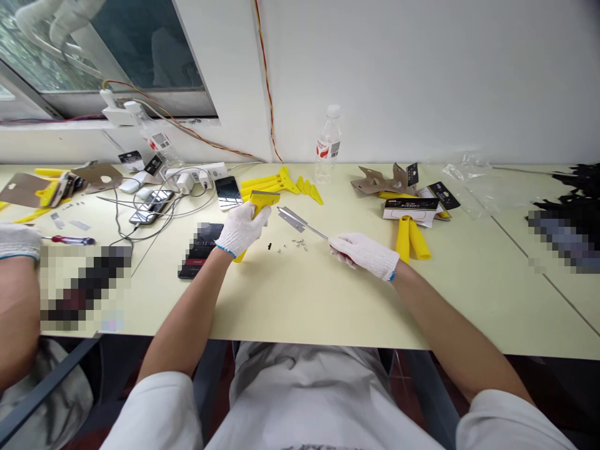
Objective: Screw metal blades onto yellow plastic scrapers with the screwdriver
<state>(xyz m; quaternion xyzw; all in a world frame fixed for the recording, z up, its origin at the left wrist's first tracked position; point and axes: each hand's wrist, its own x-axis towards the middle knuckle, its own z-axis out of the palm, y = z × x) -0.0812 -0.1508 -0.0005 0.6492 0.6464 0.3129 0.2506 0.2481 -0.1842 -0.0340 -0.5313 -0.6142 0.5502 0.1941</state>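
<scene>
My left hand (242,226), in a white glove, is closed around the handle of a yellow scraper (265,199), its wide head pointing up. My right hand (363,253), also gloved, grips a screwdriver (317,232) whose thin shaft points left. At the shaft's tip is a flat metal plate (291,219) with small holes, just right of the scraper head and apart from it. How the plate stays on the tip cannot be made out. Several small screws (300,244) lie loose on the table below, beside a tiny black piece (269,246).
Yellow scraper parts (272,182) and a plastic bottle (327,147) are at the back. Yellow handles (410,239) with packaging cards lie right. On the left are a dark phone (201,250), tangled cables (178,194), a screwdriver (72,240) and a co-worker's gloved hand (19,241).
</scene>
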